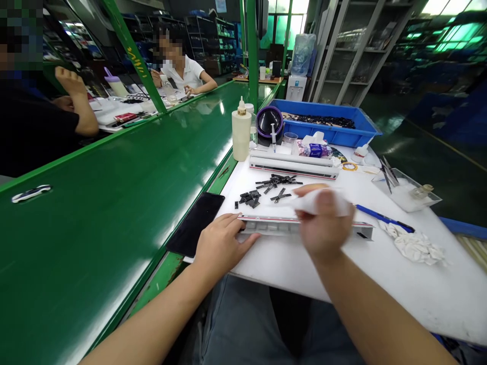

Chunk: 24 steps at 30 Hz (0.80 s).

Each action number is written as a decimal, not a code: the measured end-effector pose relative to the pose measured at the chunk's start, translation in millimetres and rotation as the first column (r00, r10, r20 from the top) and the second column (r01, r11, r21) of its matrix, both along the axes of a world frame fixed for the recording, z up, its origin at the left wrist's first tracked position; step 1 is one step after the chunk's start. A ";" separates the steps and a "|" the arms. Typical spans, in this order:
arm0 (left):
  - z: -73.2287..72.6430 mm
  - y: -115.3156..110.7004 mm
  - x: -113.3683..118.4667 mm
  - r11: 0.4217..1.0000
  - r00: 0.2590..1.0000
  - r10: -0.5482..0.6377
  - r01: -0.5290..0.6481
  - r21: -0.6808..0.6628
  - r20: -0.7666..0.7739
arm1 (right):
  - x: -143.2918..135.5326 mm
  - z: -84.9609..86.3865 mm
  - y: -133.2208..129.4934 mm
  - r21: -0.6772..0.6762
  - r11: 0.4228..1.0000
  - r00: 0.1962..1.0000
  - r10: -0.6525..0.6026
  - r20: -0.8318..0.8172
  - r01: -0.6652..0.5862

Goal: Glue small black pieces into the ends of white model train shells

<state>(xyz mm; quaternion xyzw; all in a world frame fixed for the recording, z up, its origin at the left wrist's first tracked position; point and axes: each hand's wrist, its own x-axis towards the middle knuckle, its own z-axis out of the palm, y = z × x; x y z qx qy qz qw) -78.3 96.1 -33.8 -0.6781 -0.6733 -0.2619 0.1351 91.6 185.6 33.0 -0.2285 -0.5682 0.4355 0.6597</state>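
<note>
My left hand (220,238) is closed on the left end of a long white train-car shell (276,227) with a red stripe, which lies on its side with its hollow toward me. Blurred by motion, my right hand (327,225) grips a white squeeze bottle (310,202) above the shell, nozzle pointing left. Small black strips (279,180) and short black pieces (250,197) lie in loose piles just beyond the shell. Farther back rests another white train-car shell (292,166) with a dark window band.
A black phone (198,223) lies left, beside the green conveyor belt (114,203). Behind stand a cream bottle (241,134) and a blue bin (327,126) of dark parts. A blue pen (384,218), crumpled tissue (416,246) and clear tray (409,192) are right. Two people sit across the belt.
</note>
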 end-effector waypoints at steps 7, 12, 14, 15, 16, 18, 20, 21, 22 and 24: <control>-2.7 0.8 -5.1 0.999 0.999 -0.009 0.010 0.043 -0.033 | 97.9 27.1 95.9 -0.106 0.994 0.999 -0.003 -0.049 -0.002; -3.0 1.1 -6.1 0.999 0.998 -0.007 0.010 0.052 -0.067 | 136.5 -29.6 149.9 -0.255 0.941 0.935 -0.134 0.329 0.225; -2.8 2.0 -6.9 0.997 0.996 -0.008 0.014 0.070 -0.088 | 143.0 -45.4 156.6 -0.100 0.937 0.781 -0.217 0.586 0.336; -2.8 2.6 -7.5 0.997 0.995 -0.011 0.019 0.080 -0.095 | 145.2 -49.9 158.0 -0.036 0.936 0.702 -0.236 0.672 0.350; -2.8 3.4 -8.2 0.996 0.995 -0.013 0.022 0.088 -0.097 | 146.7 -52.6 158.8 -0.001 0.937 0.641 -0.239 0.730 0.350; -3.2 5.4 -9.8 0.995 0.996 -0.015 0.023 0.093 -0.092 | 148.2 -55.0 159.6 0.005 0.938 0.574 -0.216 0.790 0.347; -4.6 7.3 -11.5 0.996 0.997 -0.009 0.016 0.089 -0.078 | 147.6 -56.4 160.1 -0.002 0.935 0.538 -0.203 0.818 0.356; -6.0 8.2 -12.4 0.996 0.998 -0.005 0.010 0.085 -0.062 | 146.5 -57.1 160.1 0.002 0.932 0.525 -0.207 0.825 0.364; -8.2 8.9 -13.7 0.997 0.999 0.003 0.000 0.080 -0.038 | 145.1 -57.6 159.9 0.009 0.929 0.514 -0.213 0.831 0.370; -15.0 10.2 -17.7 0.997 0.998 0.007 -0.012 0.082 0.061 | 143.0 -56.4 158.5 0.024 0.926 0.506 -0.226 0.832 0.376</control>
